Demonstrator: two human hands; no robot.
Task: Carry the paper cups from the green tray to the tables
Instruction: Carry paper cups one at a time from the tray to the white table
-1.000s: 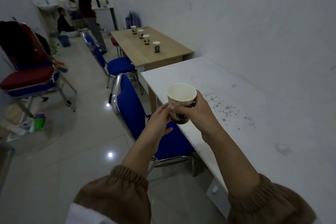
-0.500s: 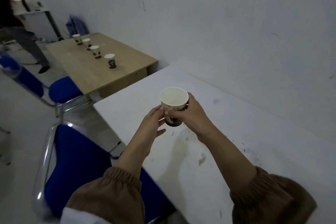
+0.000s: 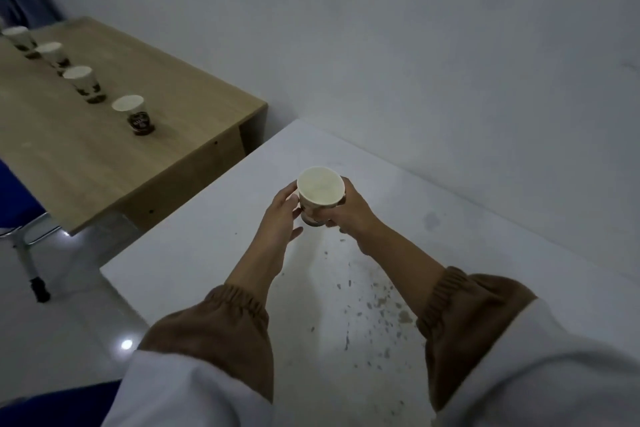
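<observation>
1. A white rectangular table (image 3: 194, 263) is set with its right long edge along a pale wall (image 3: 415, 62). A light wooden table (image 3: 86, 156) stands just beyond its far short edge. Open glossy floor (image 3: 62, 329) lies along the left edges of both.
2. A pale paper cup with a dark printed base (image 3: 320, 198) is held upright over the white table, toward its far edge and between the two long edges.
3. The cup is grasped by the right hand (image 3: 349, 215), whose fingers are curled round its side. The relaxed fingers of the left hand (image 3: 282, 215) are laid against the opposite side.
4. Only a pale interior is seen in the held cup.
5. Four paper cups (image 3: 135, 114) are lined up upright and apart on the wooden table, the farthest blurred.
6. Whether the held cup's base touches the tabletop cannot be told. A blue chair (image 3: 17, 198) is cut off at the left.
</observation>
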